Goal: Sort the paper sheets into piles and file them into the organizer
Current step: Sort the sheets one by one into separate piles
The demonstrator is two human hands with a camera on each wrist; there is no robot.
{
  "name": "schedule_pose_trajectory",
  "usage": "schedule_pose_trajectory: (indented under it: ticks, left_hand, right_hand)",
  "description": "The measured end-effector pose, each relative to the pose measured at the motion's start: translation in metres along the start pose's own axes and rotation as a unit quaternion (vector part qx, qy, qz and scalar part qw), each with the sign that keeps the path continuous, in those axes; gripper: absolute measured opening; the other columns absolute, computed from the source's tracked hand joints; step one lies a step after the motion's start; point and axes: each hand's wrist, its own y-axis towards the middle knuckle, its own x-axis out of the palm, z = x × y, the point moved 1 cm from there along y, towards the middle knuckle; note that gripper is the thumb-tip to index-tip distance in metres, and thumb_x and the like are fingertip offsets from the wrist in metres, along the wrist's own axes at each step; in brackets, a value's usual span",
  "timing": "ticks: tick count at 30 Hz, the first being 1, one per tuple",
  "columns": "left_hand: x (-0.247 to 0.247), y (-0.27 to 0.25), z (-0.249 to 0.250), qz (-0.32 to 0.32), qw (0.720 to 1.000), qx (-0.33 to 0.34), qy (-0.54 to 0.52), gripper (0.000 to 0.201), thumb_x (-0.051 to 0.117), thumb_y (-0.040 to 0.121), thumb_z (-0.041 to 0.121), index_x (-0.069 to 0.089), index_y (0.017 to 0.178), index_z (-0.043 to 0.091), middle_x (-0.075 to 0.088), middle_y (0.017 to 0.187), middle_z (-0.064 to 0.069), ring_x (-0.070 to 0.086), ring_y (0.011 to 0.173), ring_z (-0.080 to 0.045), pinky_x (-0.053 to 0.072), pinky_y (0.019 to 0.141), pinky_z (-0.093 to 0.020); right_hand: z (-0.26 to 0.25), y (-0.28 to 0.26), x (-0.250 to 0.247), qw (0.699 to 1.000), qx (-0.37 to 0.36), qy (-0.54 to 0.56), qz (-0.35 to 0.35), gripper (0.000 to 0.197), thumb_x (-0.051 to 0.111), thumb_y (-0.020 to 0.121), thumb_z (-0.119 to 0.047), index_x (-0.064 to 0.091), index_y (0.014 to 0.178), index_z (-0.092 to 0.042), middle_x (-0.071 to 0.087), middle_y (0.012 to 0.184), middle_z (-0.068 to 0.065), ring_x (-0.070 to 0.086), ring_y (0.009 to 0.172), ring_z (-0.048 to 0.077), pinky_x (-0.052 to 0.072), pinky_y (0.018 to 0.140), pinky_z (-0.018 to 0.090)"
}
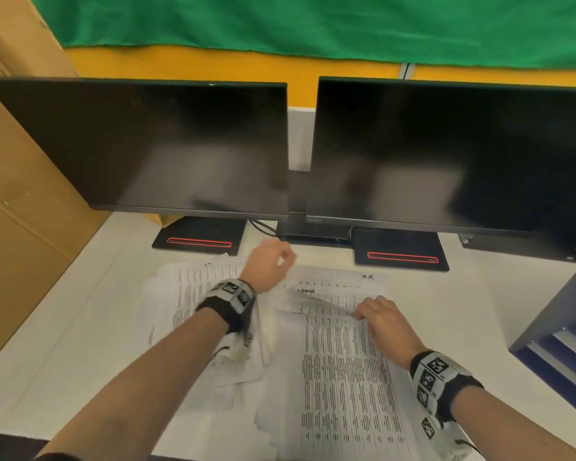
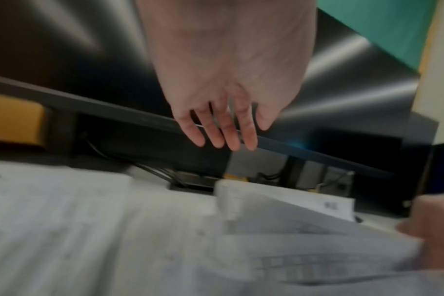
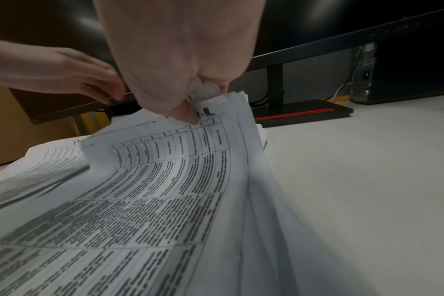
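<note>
Printed paper sheets cover the white desk in two loose piles, a left pile (image 1: 193, 294) and a right pile (image 1: 343, 377). My right hand (image 1: 363, 314) pinches the far corner of several sheets of the right pile (image 3: 165, 180) between thumb and fingers (image 3: 188, 114) and lifts them into a curl. A sheet with a handwritten mark (image 1: 340, 277) lies flat behind them. My left hand (image 1: 280, 261) hovers above the gap between the piles, holding nothing, its fingers (image 2: 223, 136) straight. The dark blue organizer (image 1: 552, 327) with its trays stands at the right edge.
Two dark monitors (image 1: 153, 144) (image 1: 446, 154) stand close behind the papers, their black bases (image 1: 200, 239) (image 1: 399, 252) on the desk. A brown cardboard box (image 1: 20, 194) rises on the left. Bare desk (image 1: 463, 311) lies between the right pile and the organizer.
</note>
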Motion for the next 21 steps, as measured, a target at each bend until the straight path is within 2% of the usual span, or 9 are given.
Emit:
schedule_pose_trajectory:
  ticks: [2, 4, 5, 8, 11, 13, 17, 19, 21]
  left_hand:
    - [0.027, 0.008, 0.023, -0.127, 0.992, 0.001, -0.021, 0.025, 0.044, 0.097, 0.026, 0.062, 0.105, 0.011, 0.062, 0.108, -0.004, 0.053, 0.095, -0.016, 0.045, 0.094, -0.037]
    - [0.046, 0.012, 0.032, -0.233, 0.969, 0.012, 0.078, 0.03, 0.047, 0.094, 0.025, 0.056, 0.12, 0.013, 0.059, 0.12, -0.006, 0.054, 0.108, -0.022, 0.042, 0.098, -0.038]
    - [0.051, 0.012, 0.033, -0.261, 0.956, 0.018, 0.131, 0.032, 0.051, 0.091, 0.025, 0.054, 0.122, 0.015, 0.058, 0.121, -0.005, 0.054, 0.11, -0.024, 0.04, 0.098, -0.039]
    - [0.056, 0.008, 0.038, -0.252, 0.949, 0.06, 0.179, 0.02, 0.058, 0.087, 0.021, 0.061, 0.105, 0.014, 0.064, 0.108, -0.004, 0.058, 0.1, -0.022, 0.042, 0.09, -0.034]
    - [0.056, 0.001, 0.04, -0.233, 0.948, 0.112, 0.184, 0.011, 0.057, 0.089, 0.02, 0.061, 0.09, 0.01, 0.062, 0.093, -0.006, 0.052, 0.083, -0.019, 0.04, 0.078, -0.029]
    - [0.057, -0.004, 0.039, -0.217, 0.94, 0.155, 0.211, 0.014, 0.053, 0.093, 0.021, 0.06, 0.093, 0.009, 0.062, 0.094, -0.007, 0.055, 0.085, -0.021, 0.042, 0.082, -0.031]
    - [0.058, -0.012, 0.037, -0.195, 0.918, 0.226, 0.26, 0.018, 0.046, 0.098, 0.021, 0.059, 0.102, 0.01, 0.063, 0.098, -0.006, 0.055, 0.089, -0.021, 0.04, 0.088, -0.034]
    - [0.057, -0.013, 0.036, -0.193, 0.914, 0.237, 0.265, 0.021, 0.045, 0.098, 0.025, 0.061, 0.099, 0.012, 0.063, 0.096, -0.004, 0.055, 0.087, -0.02, 0.044, 0.088, -0.035]
    - [0.054, -0.009, 0.039, -0.178, 0.931, 0.212, 0.237, 0.021, 0.045, 0.098, 0.025, 0.061, 0.104, 0.012, 0.059, 0.108, -0.006, 0.055, 0.089, -0.02, 0.048, 0.085, -0.035]
  right_hand:
    - [0.0, -0.002, -0.002, 1.0, 0.006, -0.009, 0.016, 0.04, 0.058, 0.071, 0.013, 0.062, 0.088, -0.023, 0.065, 0.088, -0.008, 0.053, 0.081, 0.016, 0.043, 0.079, 0.029]
    - [-0.002, -0.004, -0.004, 0.999, 0.03, 0.009, 0.037, 0.037, 0.057, 0.076, 0.009, 0.056, 0.091, -0.025, 0.065, 0.085, -0.009, 0.055, 0.078, 0.015, 0.043, 0.08, 0.029]
    - [-0.004, -0.005, -0.005, 0.998, 0.04, 0.024, 0.045, 0.037, 0.055, 0.078, 0.009, 0.052, 0.094, -0.024, 0.064, 0.083, -0.007, 0.055, 0.075, 0.015, 0.043, 0.078, 0.029]
    - [-0.007, -0.007, -0.006, 0.994, 0.072, 0.066, 0.049, 0.035, 0.051, 0.082, 0.007, 0.048, 0.105, -0.019, 0.062, 0.088, -0.005, 0.055, 0.08, 0.016, 0.042, 0.081, 0.028]
    - [-0.006, -0.005, -0.005, 0.996, 0.068, 0.047, 0.044, 0.026, 0.054, 0.083, 0.002, 0.054, 0.092, -0.022, 0.057, 0.091, -0.007, 0.05, 0.085, 0.015, 0.042, 0.084, 0.035]
    - [-0.003, -0.002, -0.004, 0.996, 0.065, 0.019, 0.055, 0.023, 0.061, 0.079, -0.001, 0.057, 0.084, -0.023, 0.053, 0.096, -0.005, 0.048, 0.091, 0.017, 0.042, 0.082, 0.036]
    - [-0.002, 0.003, -0.003, 0.995, 0.075, -0.027, 0.054, 0.018, 0.062, 0.079, -0.008, 0.059, 0.084, -0.025, 0.051, 0.121, -0.002, 0.043, 0.118, 0.02, 0.03, 0.104, 0.046]
    - [-0.002, 0.005, -0.003, 0.996, 0.074, -0.033, 0.048, 0.018, 0.059, 0.081, -0.007, 0.057, 0.085, -0.024, 0.057, 0.111, -0.004, 0.051, 0.11, 0.02, 0.026, 0.106, 0.047]
    - [-0.001, 0.006, -0.002, 0.996, 0.069, -0.029, 0.037, 0.018, 0.055, 0.084, -0.005, 0.056, 0.087, -0.023, 0.061, 0.095, -0.005, 0.056, 0.097, 0.02, 0.026, 0.104, 0.043]
